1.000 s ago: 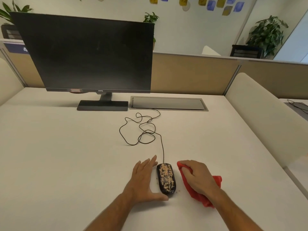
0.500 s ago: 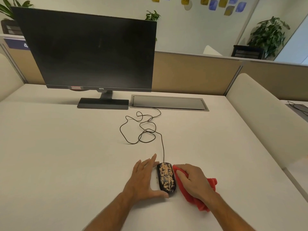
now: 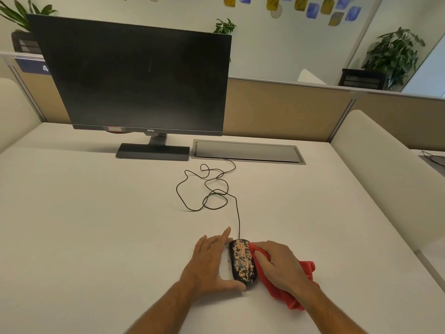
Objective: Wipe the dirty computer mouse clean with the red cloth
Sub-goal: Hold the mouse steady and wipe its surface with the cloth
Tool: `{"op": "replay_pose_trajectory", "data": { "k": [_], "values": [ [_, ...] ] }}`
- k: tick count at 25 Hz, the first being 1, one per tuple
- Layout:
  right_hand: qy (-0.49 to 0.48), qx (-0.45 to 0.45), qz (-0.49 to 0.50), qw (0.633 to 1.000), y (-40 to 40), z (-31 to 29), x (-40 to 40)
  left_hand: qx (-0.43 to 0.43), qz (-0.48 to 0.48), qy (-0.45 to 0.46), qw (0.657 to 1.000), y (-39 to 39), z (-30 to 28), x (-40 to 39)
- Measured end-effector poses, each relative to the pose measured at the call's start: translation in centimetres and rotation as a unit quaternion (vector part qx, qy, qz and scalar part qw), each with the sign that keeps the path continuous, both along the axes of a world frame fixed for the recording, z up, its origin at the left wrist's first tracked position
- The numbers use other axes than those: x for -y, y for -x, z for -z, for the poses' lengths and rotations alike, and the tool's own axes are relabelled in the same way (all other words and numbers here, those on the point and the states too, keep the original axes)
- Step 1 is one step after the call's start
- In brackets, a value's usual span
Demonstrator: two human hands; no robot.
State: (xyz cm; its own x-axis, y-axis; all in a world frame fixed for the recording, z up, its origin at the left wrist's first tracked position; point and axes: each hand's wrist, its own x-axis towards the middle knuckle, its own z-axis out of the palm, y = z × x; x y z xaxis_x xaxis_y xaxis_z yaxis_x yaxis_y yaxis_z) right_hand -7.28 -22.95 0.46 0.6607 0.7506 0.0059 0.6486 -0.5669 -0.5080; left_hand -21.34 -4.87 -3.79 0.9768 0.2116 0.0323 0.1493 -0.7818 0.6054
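A black wired mouse point(image 3: 242, 260), speckled with tan crumbs, lies on the white desk near me. My left hand point(image 3: 209, 265) lies flat against its left side, fingers spread, thumb at its near end. My right hand point(image 3: 280, 266) is closed on the red cloth point(image 3: 292, 289), and the cloth's front corner touches the right edge of the mouse. Most of the cloth trails behind my right wrist.
The mouse cable point(image 3: 212, 189) loops across the desk to a grey cable hatch point(image 3: 248, 154). A dark monitor point(image 3: 134, 78) stands at the back left on its base. A cream partition point(image 3: 385, 169) borders the desk on the right.
My right hand has slid left with the red cloth, from a gap beside the mouse to touching its right edge. My left hand has stayed put.
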Motion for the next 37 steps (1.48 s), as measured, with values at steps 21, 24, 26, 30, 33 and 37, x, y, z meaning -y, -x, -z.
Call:
{"op": "replay_pose_trajectory", "data": {
  "k": [21,24,26,30,33,37],
  "values": [
    [0.020,0.003,0.001,1.000,-1.3,0.2,-1.6,0.004,-0.001,0.001,1.000,0.0,0.3,0.0],
    [0.028,-0.002,-0.003,1.000,-1.6,0.1,-1.9,0.003,0.000,0.000,1.000,0.0,0.3,0.0],
    [0.039,0.001,-0.011,0.999,-1.7,0.0,-2.1,0.004,0.001,-0.003,1.000,0.0,0.2,0.0],
    [0.047,0.000,-0.016,0.999,-1.9,0.0,-2.3,0.002,0.002,-0.007,1.000,0.0,0.4,0.0],
    [0.041,0.003,-0.008,0.999,-2.1,0.0,-2.5,0.006,0.002,-0.007,1.000,0.0,0.5,-0.1],
    [0.051,0.013,-0.027,0.998,-2.2,-0.1,-2.7,0.015,0.001,-0.007,1.000,0.0,0.7,-0.1]
  ]
}}
